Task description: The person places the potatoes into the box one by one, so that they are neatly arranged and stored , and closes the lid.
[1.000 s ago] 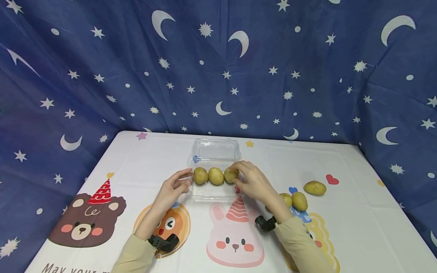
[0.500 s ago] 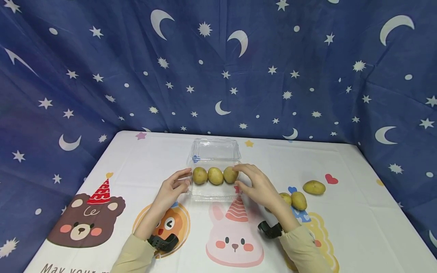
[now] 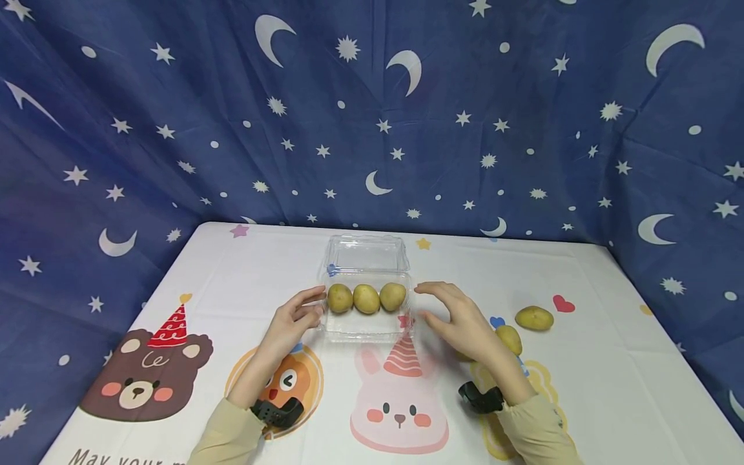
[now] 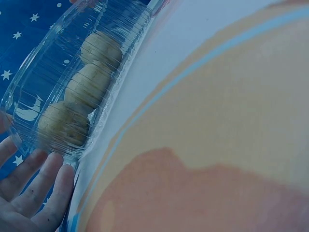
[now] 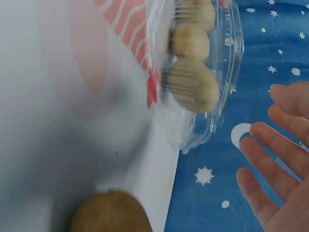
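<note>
Three potatoes (image 3: pixel 366 299) sit in a row in the clear plastic clamshell box (image 3: pixel 367 328), whose lid (image 3: pixel 367 254) is folded back behind it. At the box's left end is my left hand (image 3: pixel 293 318); in the left wrist view its fingers (image 4: pixel 59 188) are fairly straight, with their tips at the box wall. My right hand (image 3: pixel 459 320) is off the box's right side, fingers and thumb spread and holding nothing. The right wrist view shows a gap between those fingers (image 5: pixel 270 150) and the box.
Right of my right hand lie more potatoes: one potato (image 3: pixel 535 318) farther out and another potato (image 3: pixel 509 339) partly behind the hand and forearm. A white cartoon-print cloth (image 3: pixel 616 361) covers the table, with a blue star-patterned curtain (image 3: pixel 372 129) behind it.
My right hand has let go of the rightmost potato in the box and moved away to the right. The left hand has stayed at the box's left end.
</note>
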Demonstrator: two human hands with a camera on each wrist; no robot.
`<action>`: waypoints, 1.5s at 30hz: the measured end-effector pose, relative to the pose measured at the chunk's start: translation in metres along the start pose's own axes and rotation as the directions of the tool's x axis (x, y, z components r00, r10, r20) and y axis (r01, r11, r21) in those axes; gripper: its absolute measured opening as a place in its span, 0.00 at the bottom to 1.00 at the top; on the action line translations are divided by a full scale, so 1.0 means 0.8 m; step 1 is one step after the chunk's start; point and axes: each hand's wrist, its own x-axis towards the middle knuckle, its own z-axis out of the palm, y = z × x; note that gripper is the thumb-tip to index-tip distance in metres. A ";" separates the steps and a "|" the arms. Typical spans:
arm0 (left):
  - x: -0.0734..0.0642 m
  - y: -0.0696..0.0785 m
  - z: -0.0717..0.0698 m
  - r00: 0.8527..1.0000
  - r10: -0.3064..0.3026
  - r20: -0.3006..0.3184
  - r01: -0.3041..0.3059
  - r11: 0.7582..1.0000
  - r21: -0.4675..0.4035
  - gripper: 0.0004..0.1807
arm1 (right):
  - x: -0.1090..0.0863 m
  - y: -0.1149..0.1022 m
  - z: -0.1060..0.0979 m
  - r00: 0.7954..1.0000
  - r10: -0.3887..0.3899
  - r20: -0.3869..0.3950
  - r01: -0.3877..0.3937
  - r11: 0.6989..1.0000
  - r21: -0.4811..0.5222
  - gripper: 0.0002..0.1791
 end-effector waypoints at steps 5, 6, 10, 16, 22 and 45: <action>0.000 0.001 -0.001 1.000 -0.004 -0.001 0.004 1.000 -0.008 0.25 | -0.007 0.005 -0.009 1.000 -0.003 -0.026 0.002 1.000 -0.031 0.22; 0.000 0.001 -0.002 1.000 -0.003 0.001 0.003 1.000 -0.008 0.25 | -0.009 0.006 -0.011 1.000 0.001 -0.028 -0.002 0.999 -0.035 0.22; 0.000 0.002 -0.003 1.000 0.001 -0.003 -0.001 1.000 -0.010 0.25 | -0.016 0.012 -0.019 0.999 0.007 -0.035 -0.009 0.998 -0.063 0.21; 0.002 0.000 -0.004 1.000 0.010 0.000 -0.010 1.000 -0.006 0.25 | -0.028 0.022 -0.037 0.999 0.025 -0.035 -0.028 0.996 -0.089 0.21; 0.003 -0.001 -0.005 1.000 0.010 0.001 -0.010 1.000 -0.010 0.25 | -0.044 0.038 -0.053 0.998 0.031 -0.051 -0.037 0.990 -0.135 0.22; -0.001 0.001 0.000 0.999 0.032 0.010 -0.032 0.999 -0.028 0.24 | -0.102 0.097 -0.103 0.987 0.065 -0.148 -0.096 0.973 -0.211 0.19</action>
